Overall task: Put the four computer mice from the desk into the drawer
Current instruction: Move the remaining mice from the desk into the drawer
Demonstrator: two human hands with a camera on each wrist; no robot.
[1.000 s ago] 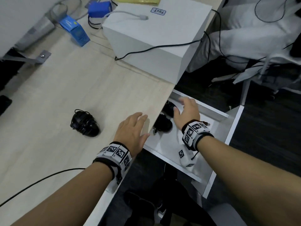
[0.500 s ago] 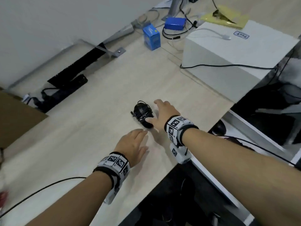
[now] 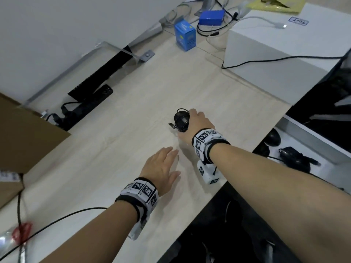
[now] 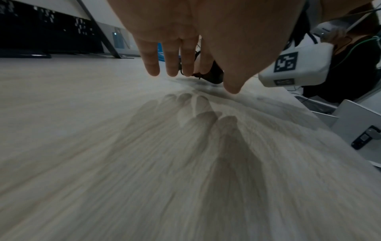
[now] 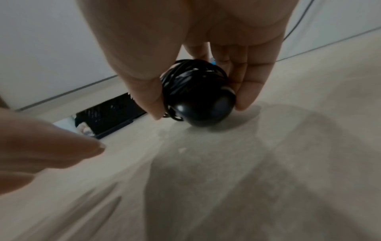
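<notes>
Since 0.5 s ago the right hand has closed its thumb and fingers around the cord-wrapped mouse on the desk. The left hand hovers flat, fingers straight, nearby.

A pale wood-grain table runs up to a plain white wall. At the table's far right stands a large white box; a small blue box stands beside it. Dark floor lies below the table's edge.
</notes>
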